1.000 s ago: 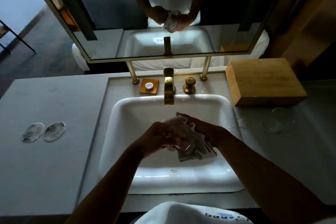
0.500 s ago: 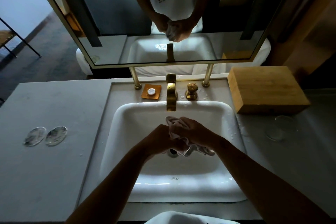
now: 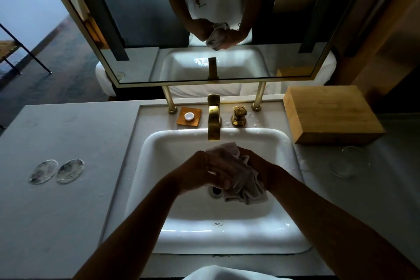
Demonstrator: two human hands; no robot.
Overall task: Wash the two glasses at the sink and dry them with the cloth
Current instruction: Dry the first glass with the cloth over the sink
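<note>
The glass [image 3: 236,180] is almost wholly swaddled in the cloth [image 3: 244,188] over the middle of the sink [image 3: 159,188]; only a glint of clear rim shows near the lower edge of the bundle. Its long axis cannot be told for certain, though the bundle seems to run from about 11 o'clock to 5 o'clock. The left hand [image 3: 204,171] closes over it from 9 o'clock, fingers curled tight on cloth and glass. The right hand [image 3: 256,166] comes in from 3 o'clock, its fingers hidden under the folds, so their set cannot be told. The second glass [image 3: 346,161] stands on the surface at 3 o'clock, well apart, below the wooden box [image 3: 329,111] and nearer the right hand. The tap [image 3: 214,118] sits at 12 o'clock.
</note>
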